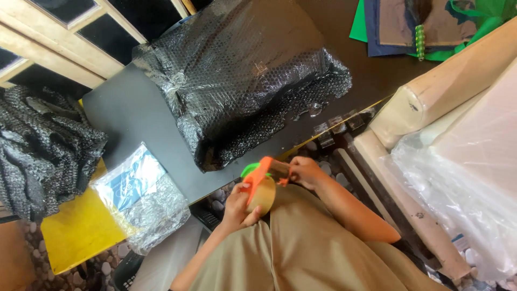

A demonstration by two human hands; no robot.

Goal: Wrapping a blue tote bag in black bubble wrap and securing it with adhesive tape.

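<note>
Far out to the left of the left hand lies a heap of dark bubble wrap (46, 145), and nearer, just left of and below that hand, a small packet in clear bubble wrap (141, 196) rests across the yellow board (75, 229) and the edge of the dark worktop (134, 113). The left hand (238, 207) is clenched around the roll of an orange tape dispenser (261, 186), which it holds just off the near edge of the worktop, above the person's lap. Directly beyond both hands, on the worktop, sits a large parcel wrapped in black bubble wrap (237, 75), close to the dispenser but not touching it. The right hand (304, 171) pinches the strip of clear tape (279, 170) at the dispenser's mouth, fingers closed on it. Short pieces of clear tape (336, 126) hang along the worktop edge just beyond the right hand. Further right lie a pale roll (447, 81) and clear plastic sheeting (463, 178).
</note>
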